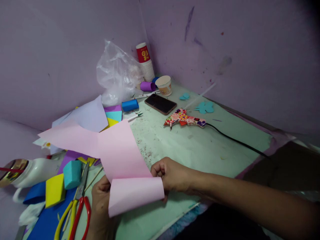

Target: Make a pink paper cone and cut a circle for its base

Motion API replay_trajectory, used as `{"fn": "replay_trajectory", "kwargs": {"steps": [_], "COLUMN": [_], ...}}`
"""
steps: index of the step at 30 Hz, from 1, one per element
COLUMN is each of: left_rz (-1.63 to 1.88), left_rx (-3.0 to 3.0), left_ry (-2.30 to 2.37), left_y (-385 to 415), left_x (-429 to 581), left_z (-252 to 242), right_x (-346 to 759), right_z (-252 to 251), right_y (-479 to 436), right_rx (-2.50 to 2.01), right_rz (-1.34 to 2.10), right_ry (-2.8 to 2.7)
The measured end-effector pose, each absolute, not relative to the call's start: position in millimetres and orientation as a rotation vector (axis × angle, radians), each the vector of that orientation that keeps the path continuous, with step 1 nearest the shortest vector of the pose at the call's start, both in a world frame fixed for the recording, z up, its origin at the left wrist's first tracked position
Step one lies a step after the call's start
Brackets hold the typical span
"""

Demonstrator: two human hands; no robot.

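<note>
A sheet of pink paper [120, 150] is held above the near side of the table, its near end curled into a wide roll [136, 193]. My right hand [172, 176] pinches the paper at the right edge of that roll. At the left edge, my left hand [101, 200] grips the sheet, its fingers partly hidden behind the paper. The far part of the sheet is cut into a wing-like shape reaching left. Beside my left hand lie scissors [78, 203] with one yellow and one red handle.
A floral glue gun [183, 118] lies right of centre, its black cord [235, 141] running right. Behind it are a phone [160, 103], a paper cup [163, 85], stacked cups [147, 68] and a plastic bag [116, 75]. Blue paper cutouts [205, 107] lie near the wall. Folded coloured pieces [55, 190] crowd the left.
</note>
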State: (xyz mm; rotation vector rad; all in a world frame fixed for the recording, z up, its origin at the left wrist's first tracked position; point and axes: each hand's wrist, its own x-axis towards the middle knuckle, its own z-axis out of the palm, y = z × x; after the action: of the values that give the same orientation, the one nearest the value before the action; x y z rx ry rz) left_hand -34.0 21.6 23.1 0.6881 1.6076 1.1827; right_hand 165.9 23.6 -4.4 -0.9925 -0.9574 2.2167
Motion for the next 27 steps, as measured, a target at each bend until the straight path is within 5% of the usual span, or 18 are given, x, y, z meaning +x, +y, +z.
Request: {"fn": "replay_trajectory", "kwargs": {"steps": [10, 20, 27], "left_rz": [1.206, 1.283, 1.354], "left_rx": [0.791, 0.689, 0.768], "left_ry": [1.53, 0.8, 0.727], "left_y": [12, -1, -6], "left_x": [-28, -15, -22], "left_z": [28, 40, 46], "right_x": [162, 168, 165], "right_z": [-9, 4, 0], "right_y": [20, 20, 18], "right_rx": [-0.984, -0.781, -0.794], "right_rz": [2.2, 2.086, 2.004], "right_ry": [-0.937, -0.833, -1.042]}}
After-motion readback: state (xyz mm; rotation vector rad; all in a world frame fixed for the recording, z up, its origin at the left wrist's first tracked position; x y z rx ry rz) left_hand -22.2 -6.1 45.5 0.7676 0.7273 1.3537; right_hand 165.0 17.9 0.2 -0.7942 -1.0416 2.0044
